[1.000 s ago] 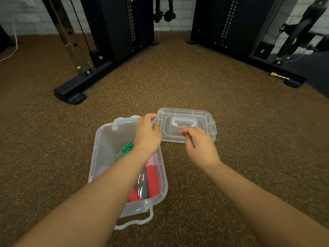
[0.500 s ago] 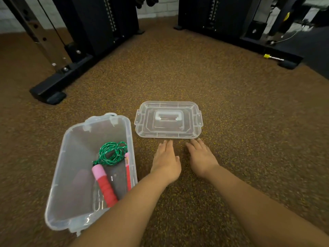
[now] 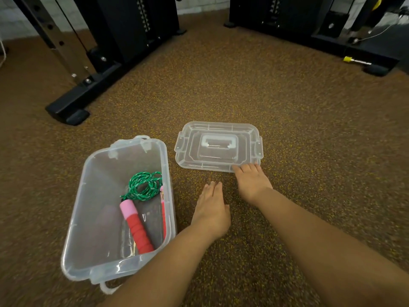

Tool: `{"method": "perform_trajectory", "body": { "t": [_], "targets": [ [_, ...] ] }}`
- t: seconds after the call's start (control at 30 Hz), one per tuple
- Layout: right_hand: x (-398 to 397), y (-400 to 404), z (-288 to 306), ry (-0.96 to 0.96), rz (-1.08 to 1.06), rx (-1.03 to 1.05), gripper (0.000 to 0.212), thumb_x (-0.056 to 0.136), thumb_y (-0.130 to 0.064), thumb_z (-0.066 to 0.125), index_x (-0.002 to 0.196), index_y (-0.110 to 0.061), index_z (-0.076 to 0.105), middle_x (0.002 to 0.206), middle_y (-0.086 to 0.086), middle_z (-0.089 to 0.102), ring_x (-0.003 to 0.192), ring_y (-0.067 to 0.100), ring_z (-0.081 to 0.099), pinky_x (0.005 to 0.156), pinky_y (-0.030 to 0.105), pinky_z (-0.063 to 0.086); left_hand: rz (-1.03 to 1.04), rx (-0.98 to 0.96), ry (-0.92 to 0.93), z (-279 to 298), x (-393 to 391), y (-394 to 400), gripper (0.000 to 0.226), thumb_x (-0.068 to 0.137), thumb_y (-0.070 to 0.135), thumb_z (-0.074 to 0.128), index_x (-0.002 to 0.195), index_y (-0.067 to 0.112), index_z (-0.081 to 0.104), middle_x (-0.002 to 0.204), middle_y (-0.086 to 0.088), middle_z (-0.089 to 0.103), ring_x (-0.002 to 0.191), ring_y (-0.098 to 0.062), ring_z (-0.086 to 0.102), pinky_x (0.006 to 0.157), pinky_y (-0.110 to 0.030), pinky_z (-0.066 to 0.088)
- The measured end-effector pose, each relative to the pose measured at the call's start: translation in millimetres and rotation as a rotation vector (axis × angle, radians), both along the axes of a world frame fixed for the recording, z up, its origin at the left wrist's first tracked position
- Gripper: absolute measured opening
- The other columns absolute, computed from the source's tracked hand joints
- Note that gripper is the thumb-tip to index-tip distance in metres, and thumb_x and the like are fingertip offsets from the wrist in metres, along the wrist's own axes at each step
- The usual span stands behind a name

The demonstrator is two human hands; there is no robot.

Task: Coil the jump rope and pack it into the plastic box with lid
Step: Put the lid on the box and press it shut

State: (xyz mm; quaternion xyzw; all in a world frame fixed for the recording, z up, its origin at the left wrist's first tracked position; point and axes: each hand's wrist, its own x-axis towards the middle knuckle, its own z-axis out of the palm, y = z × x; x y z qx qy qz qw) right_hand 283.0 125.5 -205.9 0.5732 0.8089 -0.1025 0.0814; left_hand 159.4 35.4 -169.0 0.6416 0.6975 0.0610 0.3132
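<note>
A clear plastic box (image 3: 97,165) stands uncovered on the floor at lower left. Inside it lies the jump rope (image 3: 143,187), its green cord coiled and its red-and-pink handles resting against the right wall. The clear lid (image 3: 218,146), with a white handle on top, lies flat on the floor to the box's right. My right hand (image 3: 251,182) is flat, palm down, fingertips touching the lid's near edge. My left hand (image 3: 212,211) rests flat on the floor just short of the lid, holding nothing.
Speckled brown rubber flooring (image 3: 309,129) surrounds everything. A black gym machine base (image 3: 73,103) reaches forward at upper left. More black equipment (image 3: 287,23) lines the back, with a yellow-tipped pin (image 3: 356,60) at upper right.
A second ago both hands held the lid beside the box. They let it go and drew back to the floor; my right hand has now slid forward to the lid's near edge.
</note>
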Motion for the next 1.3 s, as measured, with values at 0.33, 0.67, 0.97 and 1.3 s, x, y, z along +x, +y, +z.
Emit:
{"method": "perform_trajectory", "body": {
  "t": [0.33,0.67,0.97,1.3],
  "targets": [
    [32,-84,13,-0.06,0.125,0.038,0.042,0.091,-0.005,0.043,0.132,-0.014,0.043,0.13,0.009,0.053,0.123,0.029,0.047,0.107,0.038,0.032,-0.158,0.025,0.127,9,3,-28,0.067,0.097,0.017,0.04,0.152,0.013,0.002,0.162,-0.006,-0.002,0.148,-0.02,-0.004,0.12,-0.033,-0.001],
    [42,-178,35,-0.176,0.228,-0.237,0.038,0.088,0.0,0.047,0.124,-0.007,0.042,0.122,0.02,0.057,0.109,0.037,0.057,0.094,0.047,0.045,-0.491,-0.003,0.257,1,-2,-77,0.089,0.087,-0.003,0.05,0.151,0.019,-0.009,0.161,-0.002,-0.012,0.147,-0.018,-0.012,0.11,-0.029,-0.012],
    [43,-186,110,-0.042,0.143,-0.299,0.026,0.077,-0.028,0.056,0.103,-0.024,0.055,0.096,0.003,0.064,0.088,0.024,0.06,0.072,0.029,0.046,-0.573,0.108,0.225,24,-10,-89,0.07,0.092,0.012,0.051,0.152,0.02,0.014,0.162,-0.004,0.008,0.148,-0.02,0.008,0.119,-0.031,0.001],
    [76,-133,182,0.606,0.01,0.219,0.048,0.081,-0.047,0.057,0.128,-0.04,0.049,0.125,-0.013,0.053,0.115,0.003,0.047,0.105,0.039,0.037,-0.18,0.406,-0.195,88,-12,-53,0.019,0.096,0.021,0.046,0.113,0.022,0.054,0.117,0.0,0.063,0.106,-0.022,0.059,0.089,-0.035,0.047]
  ]
}}
